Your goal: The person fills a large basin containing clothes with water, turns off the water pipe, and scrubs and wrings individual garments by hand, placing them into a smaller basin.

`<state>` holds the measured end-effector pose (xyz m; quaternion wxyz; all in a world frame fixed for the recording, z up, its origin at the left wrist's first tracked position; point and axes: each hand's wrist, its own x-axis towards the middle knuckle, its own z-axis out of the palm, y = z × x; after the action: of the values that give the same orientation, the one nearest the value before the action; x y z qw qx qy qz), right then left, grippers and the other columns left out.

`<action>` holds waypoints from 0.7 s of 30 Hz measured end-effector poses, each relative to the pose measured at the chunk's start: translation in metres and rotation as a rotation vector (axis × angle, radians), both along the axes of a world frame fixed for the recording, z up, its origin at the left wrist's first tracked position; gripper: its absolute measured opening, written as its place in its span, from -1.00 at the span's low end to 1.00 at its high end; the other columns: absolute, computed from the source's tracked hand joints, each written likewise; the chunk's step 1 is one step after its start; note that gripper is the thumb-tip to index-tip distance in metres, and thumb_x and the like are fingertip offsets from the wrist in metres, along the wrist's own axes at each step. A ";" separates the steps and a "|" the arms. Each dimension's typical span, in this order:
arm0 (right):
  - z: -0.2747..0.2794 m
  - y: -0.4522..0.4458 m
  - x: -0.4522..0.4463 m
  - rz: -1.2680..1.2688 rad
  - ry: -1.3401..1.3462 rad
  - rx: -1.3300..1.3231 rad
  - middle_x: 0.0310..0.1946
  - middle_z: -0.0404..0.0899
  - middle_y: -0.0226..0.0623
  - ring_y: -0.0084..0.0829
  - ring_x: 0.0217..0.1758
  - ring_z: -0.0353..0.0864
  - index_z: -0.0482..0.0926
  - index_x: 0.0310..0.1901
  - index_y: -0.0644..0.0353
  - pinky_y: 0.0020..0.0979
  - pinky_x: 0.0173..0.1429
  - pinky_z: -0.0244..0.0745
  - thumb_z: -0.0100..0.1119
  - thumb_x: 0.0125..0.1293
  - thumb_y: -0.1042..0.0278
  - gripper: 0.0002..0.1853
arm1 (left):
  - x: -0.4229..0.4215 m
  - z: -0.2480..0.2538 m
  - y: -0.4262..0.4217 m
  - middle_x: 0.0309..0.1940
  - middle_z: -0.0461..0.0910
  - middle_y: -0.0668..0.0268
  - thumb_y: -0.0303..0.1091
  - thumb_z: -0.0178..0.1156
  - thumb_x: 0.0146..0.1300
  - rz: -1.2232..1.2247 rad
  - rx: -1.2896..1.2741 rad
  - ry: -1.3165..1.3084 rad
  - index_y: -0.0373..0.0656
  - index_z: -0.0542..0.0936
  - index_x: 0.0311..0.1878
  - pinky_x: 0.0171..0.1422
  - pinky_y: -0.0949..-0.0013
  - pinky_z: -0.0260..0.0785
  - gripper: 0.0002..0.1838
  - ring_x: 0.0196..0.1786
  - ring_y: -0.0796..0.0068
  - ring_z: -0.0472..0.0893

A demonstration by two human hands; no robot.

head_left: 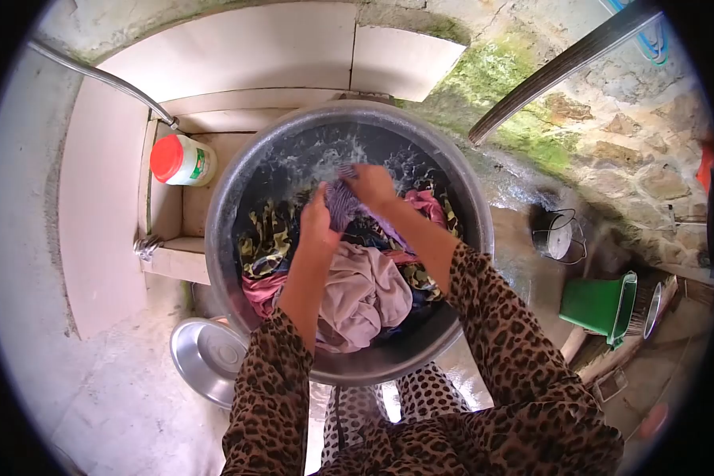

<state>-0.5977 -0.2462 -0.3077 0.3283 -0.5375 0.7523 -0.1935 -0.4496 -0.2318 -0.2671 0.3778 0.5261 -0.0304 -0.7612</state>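
Your left hand (317, 219) is closed on the left side of the striped cloth (342, 209), and your right hand (373, 188) is closed on its upper end. The cloth is bunched between them, within the basin (216, 238), by the splashing water (293, 155). Nearer you lies the pale cloth (361, 297), with camouflage cloth (266, 242) to its left

Brown-and-black leopard-print sleeves (271, 377) stop short of the left grip (317, 220) and right grip (371, 187); behind both, a matching garment (452, 444) meets pale trousers (361, 406) with dark dots
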 end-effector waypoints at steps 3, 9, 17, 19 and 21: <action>-0.023 0.007 -0.062 -0.221 -0.093 -0.046 -0.14 0.61 0.02 -0.01 -0.09 0.63 0.57 0.01 0.09 -0.10 0.01 0.51 0.25 0.15 0.03 -0.56 | 0.025 -0.026 -0.002 0.07 0.48 0.04 -0.31 0.07 0.39 0.001 -0.088 0.042 -0.20 0.38 0.19 0.04 0.00 0.53 -0.64 0.02 0.13 0.58; -0.066 0.021 -0.027 -0.166 0.071 -0.464 0.01 0.58 -0.07 -0.01 0.05 0.57 0.55 0.09 0.03 -0.19 0.16 0.47 0.09 0.00 0.57 -0.47 | 0.032 0.003 0.008 0.24 0.35 0.01 0.08 0.08 0.35 -0.091 0.145 0.074 -0.08 0.16 0.40 0.31 -0.25 0.28 -0.31 0.19 -0.05 0.44; 0.098 0.085 0.094 0.217 -0.381 -0.533 -0.37 0.54 -0.21 -0.12 -0.27 0.54 0.59 -0.32 0.19 -0.18 -0.20 0.47 0.11 -0.06 0.56 -0.79 | 0.068 -0.097 -0.017 -0.35 0.56 0.14 0.39 0.00 0.23 -0.187 0.088 0.510 -0.19 0.53 -0.10 -0.03 0.08 0.42 -0.29 -0.27 0.20 0.53; 0.137 0.097 0.103 0.213 -0.309 -0.496 -0.42 0.49 -0.23 -0.13 -0.30 0.51 0.58 -0.35 0.17 -0.17 -0.26 0.45 0.18 -0.02 0.50 -0.86 | 0.052 -0.036 -0.014 -0.48 0.57 0.26 0.37 0.02 0.25 -0.193 0.195 0.719 -0.11 0.55 -0.19 -0.38 0.27 0.49 -0.37 -0.54 0.30 0.54; 0.115 0.089 0.103 0.130 -0.181 -0.454 -0.43 0.57 -0.12 -0.07 -0.33 0.57 0.62 -0.37 0.15 -0.11 -0.28 0.47 0.21 0.13 0.24 -0.83 | 0.042 -0.037 -0.004 -0.41 0.56 0.32 0.21 0.02 0.34 0.408 0.609 1.316 -0.10 0.54 -0.23 -0.33 0.28 0.47 -0.50 -0.46 0.33 0.53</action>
<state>-0.4942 -0.1569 -0.1926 0.2772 -0.6250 0.6209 -0.3834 -0.4072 -0.2363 -0.3040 0.2894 0.0390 0.5115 -0.8082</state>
